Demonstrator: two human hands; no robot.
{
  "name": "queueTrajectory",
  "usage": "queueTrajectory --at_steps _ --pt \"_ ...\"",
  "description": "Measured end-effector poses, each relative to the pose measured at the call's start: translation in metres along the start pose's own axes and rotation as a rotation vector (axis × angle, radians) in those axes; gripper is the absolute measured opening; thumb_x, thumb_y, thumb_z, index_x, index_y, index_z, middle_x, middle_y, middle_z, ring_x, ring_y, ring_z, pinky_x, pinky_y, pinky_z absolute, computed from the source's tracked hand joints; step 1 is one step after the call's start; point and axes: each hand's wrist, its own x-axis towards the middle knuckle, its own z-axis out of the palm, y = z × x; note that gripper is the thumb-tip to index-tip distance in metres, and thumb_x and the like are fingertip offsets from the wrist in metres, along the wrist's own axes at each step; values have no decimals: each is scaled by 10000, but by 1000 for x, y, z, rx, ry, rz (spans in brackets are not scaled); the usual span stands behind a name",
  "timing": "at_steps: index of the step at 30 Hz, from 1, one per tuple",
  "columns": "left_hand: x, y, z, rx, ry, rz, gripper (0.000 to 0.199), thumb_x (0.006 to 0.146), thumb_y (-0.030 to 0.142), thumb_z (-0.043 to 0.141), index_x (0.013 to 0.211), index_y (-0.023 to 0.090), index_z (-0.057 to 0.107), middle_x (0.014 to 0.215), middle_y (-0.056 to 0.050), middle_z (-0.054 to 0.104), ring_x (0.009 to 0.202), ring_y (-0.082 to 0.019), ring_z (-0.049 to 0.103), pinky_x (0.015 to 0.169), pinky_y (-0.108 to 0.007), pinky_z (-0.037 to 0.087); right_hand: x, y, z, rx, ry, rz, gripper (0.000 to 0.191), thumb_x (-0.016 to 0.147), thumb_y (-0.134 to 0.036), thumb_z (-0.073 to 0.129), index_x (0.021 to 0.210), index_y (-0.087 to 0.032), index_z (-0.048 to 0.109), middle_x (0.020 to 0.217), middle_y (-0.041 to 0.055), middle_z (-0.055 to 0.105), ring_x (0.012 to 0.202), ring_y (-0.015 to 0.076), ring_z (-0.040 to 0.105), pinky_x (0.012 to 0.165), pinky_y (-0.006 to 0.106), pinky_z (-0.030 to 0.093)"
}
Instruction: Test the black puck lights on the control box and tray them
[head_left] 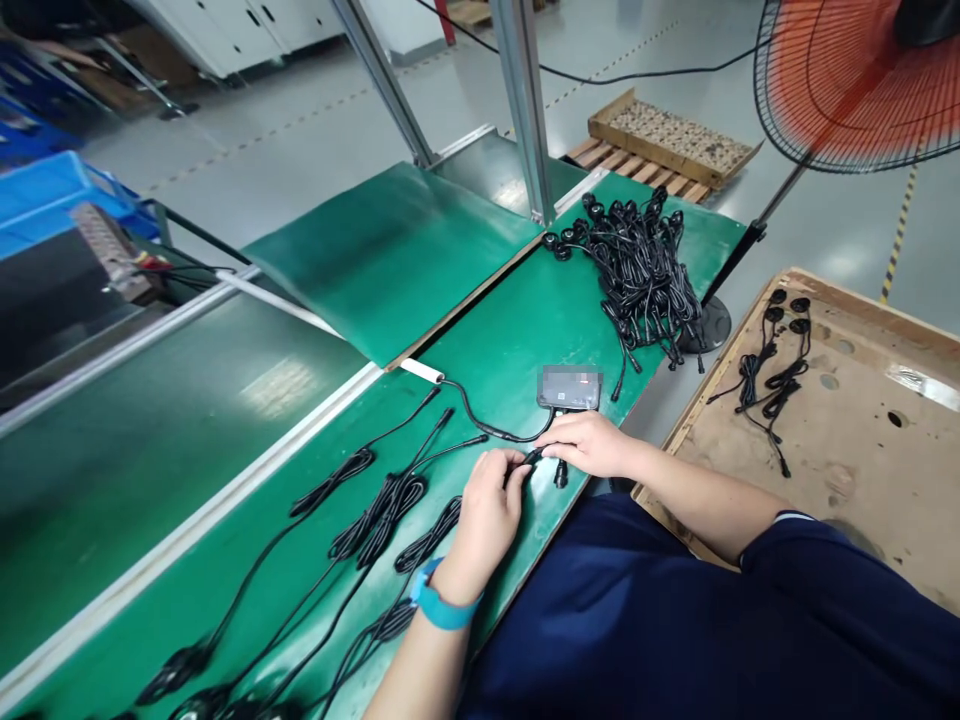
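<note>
My left hand (491, 500), with a turquoise band at the wrist, pinches a black cable (532, 457) near the table's front edge. My right hand (586, 443) closes on the same stretch of cable from the other side, so the fingers hide much of it. Just beyond the right hand lies a small dark box (570, 388) with a label. A black lead (480, 422) curves from near the box to a white sleeve (421, 371). Below my right hand a black connector end (560, 473) hangs free. To the left lie several coiled black cables (382, 515).
A large heap of black cables (645, 270) covers the far right of the green table (480, 340). Two metal posts (521, 110) rise behind it. A cardboard-coloured tray (840, 430) with a few cables stands at right, below an orange fan (847, 80).
</note>
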Motion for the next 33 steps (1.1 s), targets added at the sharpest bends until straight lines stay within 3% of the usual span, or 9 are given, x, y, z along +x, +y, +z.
queueTrajectory --at_steps 7,17,23,25,27,31,33 --pt "4 4 -1 -38 -41 -26 142 1009 210 485 919 203 594 859 -46 639 831 -209 600 785 -344 488 -5 3 6 -125 -14 -31 246 1038 -330 558 1142 -229 757 1006 56 751 898 182 700 822 301 557" --pt "-2 7 27 -91 76 -66 158 1000 190 505 896 189 623 859 -70 665 866 -215 619 824 -342 504 -7 6 -2 -72 -15 -42 211 1016 -274 577 1082 -251 776 1035 25 772 918 197 731 859 321 589" --pt "14 2 36 -40 46 15 122 988 157 523 948 160 638 924 -85 707 904 -212 628 886 -343 518 -9 26 -11 -148 -30 -122 206 1003 -252 598 1152 -265 740 1099 18 756 957 200 725 888 332 583" --pt "9 9 25 6 81 45 115 995 186 531 991 155 642 952 -92 712 941 -220 632 899 -354 521 -12 24 -15 -165 -28 -141 201 992 -247 620 1159 -265 731 1099 25 750 955 200 719 887 339 584" --pt "-14 17 4 76 184 53 143 997 245 559 1076 158 639 1024 -109 716 1029 -240 635 937 -381 518 -16 16 -17 -171 23 -126 210 969 -253 660 1170 -259 722 1124 45 736 896 195 711 832 342 595" --pt "-103 11 -64 382 528 -79 256 956 256 635 1198 174 619 1137 -138 708 1102 -284 640 993 -447 488 -26 3 -21 -229 310 -30 220 937 -248 698 1157 -242 711 1176 88 699 747 165 660 608 315 563" --pt "-148 -8 -99 528 685 -174 284 890 305 725 1136 185 649 1023 -129 713 999 -314 657 953 -477 482 -32 5 -27 -331 444 -3 181 931 -255 701 1110 -236 710 1173 97 694 881 210 673 701 359 588"
